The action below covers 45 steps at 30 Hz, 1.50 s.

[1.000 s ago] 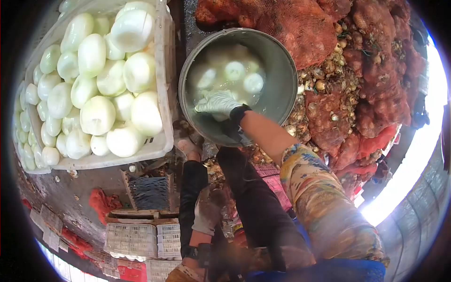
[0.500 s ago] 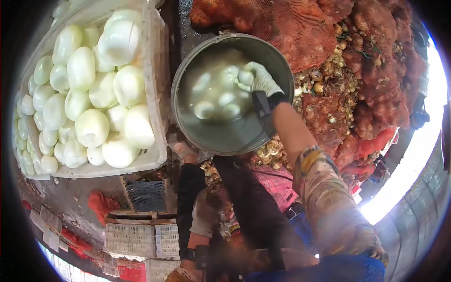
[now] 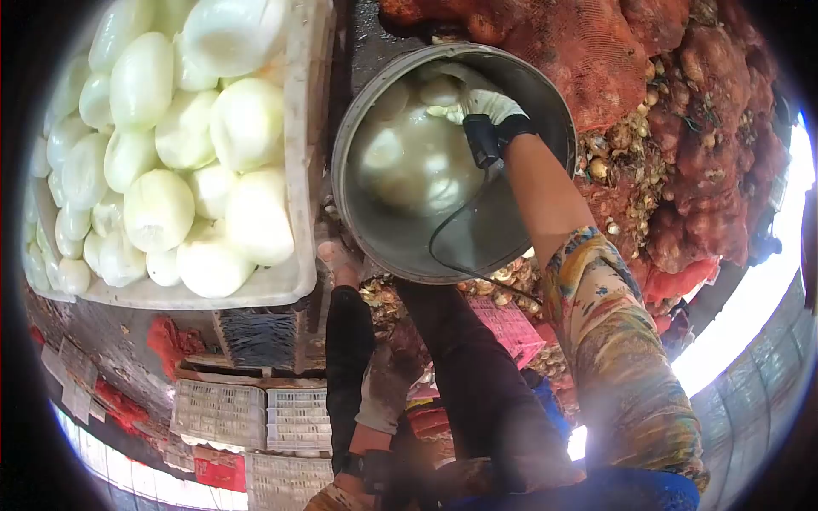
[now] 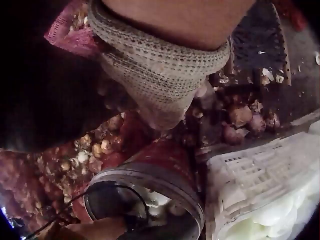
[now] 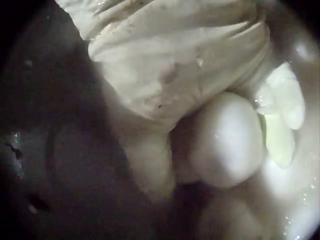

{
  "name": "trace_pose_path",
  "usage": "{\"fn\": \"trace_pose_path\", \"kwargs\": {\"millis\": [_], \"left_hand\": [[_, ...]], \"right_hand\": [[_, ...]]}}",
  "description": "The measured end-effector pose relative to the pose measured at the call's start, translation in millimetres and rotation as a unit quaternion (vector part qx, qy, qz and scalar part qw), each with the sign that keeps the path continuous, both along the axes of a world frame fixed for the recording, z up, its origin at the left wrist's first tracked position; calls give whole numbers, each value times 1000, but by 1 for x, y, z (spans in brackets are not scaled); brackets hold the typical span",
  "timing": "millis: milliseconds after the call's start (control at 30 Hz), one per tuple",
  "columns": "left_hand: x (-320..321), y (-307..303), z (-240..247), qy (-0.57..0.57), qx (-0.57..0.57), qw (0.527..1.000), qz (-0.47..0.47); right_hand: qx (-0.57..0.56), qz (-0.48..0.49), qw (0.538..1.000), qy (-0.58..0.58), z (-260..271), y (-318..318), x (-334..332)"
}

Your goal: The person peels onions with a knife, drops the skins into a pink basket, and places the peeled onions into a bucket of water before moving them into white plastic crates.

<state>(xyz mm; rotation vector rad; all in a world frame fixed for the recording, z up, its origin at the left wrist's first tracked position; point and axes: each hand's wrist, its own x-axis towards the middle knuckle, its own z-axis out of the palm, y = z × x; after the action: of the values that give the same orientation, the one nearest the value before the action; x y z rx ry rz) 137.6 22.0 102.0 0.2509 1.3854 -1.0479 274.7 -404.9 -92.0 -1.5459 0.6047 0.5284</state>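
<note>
A grey round bucket [image 3: 342, 162] of cloudy water holds several peeled white onions [image 3: 382, 150]. My right hand [image 3: 492, 107], in a pale glove, is low inside the bucket near its far side. It grips one peeled onion [image 5: 227, 142], with the thumb on one side and the fingertips [image 5: 287, 102] curled on the other. More onions lie blurred under the water beside it. My left hand [image 3: 385, 385], in a knitted glove [image 4: 155, 82], hangs loosely by the dark-trousered legs; its fingers are mostly in shadow and nothing shows in it.
Left of the bucket stands a white plastic crate [image 3: 300, 170] heaped with large peeled onions. Red mesh sacks [image 3: 579, 64] of onions and loose skins crowd the right side. A thin black cable [image 3: 433, 243] loops over the bucket rim. Stacked crates [image 3: 220, 412] stand at lower left.
My right hand moved from the near left of the water to the bucket's right, then to its far side, with an onion at its fingers. The left hand stays low.
</note>
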Motion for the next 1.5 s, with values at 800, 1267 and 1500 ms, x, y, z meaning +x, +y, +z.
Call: {"fn": "trace_pose_path", "kwargs": {"millis": [800, 1267, 1500], "left_hand": [[-8, -2, -8, -127, 86, 963, -223], [-10, 19, -13, -589, 47, 563, -578], [3, 31, -6, -639, 163, 459, -595]], "right_hand": [[171, 11, 982, 78, 31, 63, 35], [498, -370, 781, 70, 81, 116, -55], [451, -459, 765, 16, 220, 114, -58]]}}
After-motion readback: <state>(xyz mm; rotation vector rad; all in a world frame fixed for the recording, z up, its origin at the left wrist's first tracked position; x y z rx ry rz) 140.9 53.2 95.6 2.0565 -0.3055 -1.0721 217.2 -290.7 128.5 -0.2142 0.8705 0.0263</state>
